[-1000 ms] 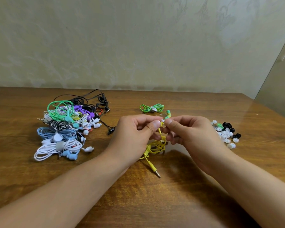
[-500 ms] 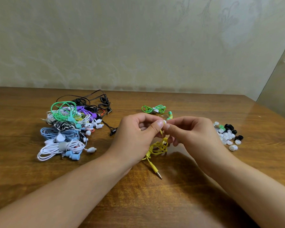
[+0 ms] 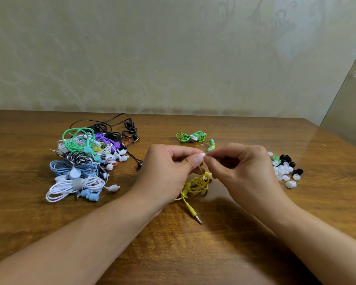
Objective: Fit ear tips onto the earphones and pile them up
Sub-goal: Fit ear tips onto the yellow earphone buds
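Observation:
Over the middle of the table my left hand (image 3: pixel 169 171) pinches one earbud of the yellow earphones (image 3: pixel 195 186) between thumb and forefinger. My right hand (image 3: pixel 240 169) meets it fingertip to fingertip and pinches a small white ear tip (image 3: pixel 203 154) at that earbud. The yellow cable hangs in a loose coil below both hands, its jack plug (image 3: pixel 197 219) lying on the wood. A second yellow earbud shows under my right fingers. Loose white, black and green ear tips (image 3: pixel 284 169) lie in a heap to the right.
A pile of many-coloured earphones (image 3: pixel 84 163) lies at the left of the wooden table (image 3: pixel 193 254). A bundled green pair (image 3: pixel 193 137) rests behind my hands. A wall stands close behind the table's far edge.
Both hands stayed together at the yellow earbud with only small finger shifts. The white ear tip now shows more plainly between the fingertips.

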